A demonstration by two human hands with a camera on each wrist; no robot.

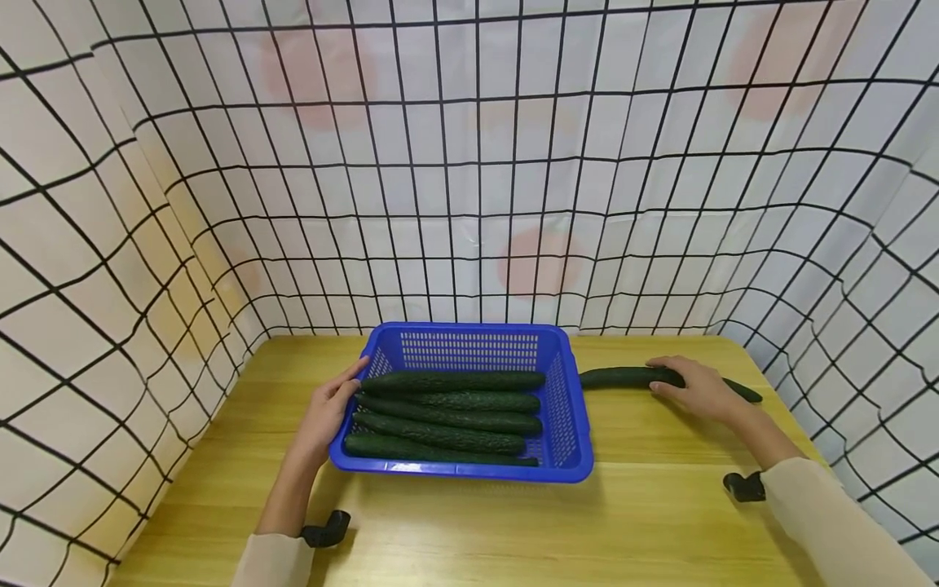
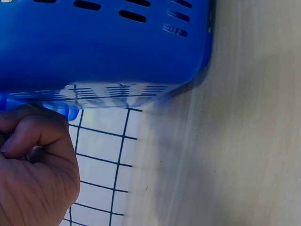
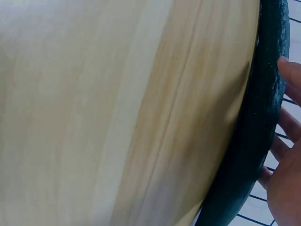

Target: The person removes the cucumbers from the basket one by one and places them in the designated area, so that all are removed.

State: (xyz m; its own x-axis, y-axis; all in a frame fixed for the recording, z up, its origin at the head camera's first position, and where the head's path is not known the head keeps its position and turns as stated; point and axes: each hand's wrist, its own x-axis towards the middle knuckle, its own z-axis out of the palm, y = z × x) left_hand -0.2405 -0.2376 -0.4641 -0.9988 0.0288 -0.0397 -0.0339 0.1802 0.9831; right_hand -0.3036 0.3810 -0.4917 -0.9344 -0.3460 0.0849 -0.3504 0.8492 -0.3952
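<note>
A blue plastic basket with slotted walls stands on the wooden table, with several dark green cucumbers lying side by side in it. At its left rim, my left hand grips the edge; the left wrist view shows that hand with curled fingers beside the basket wall. Right of the basket is a single long cucumber, slightly bent, its left end close to the basket's wall. My right hand holds it from above, thumb on the near side and fingers on the far side.
The light wooden table reaches back to a white cloth with a black grid, which also rises along the left and right sides. Black wrist mounts sit at both sleeves.
</note>
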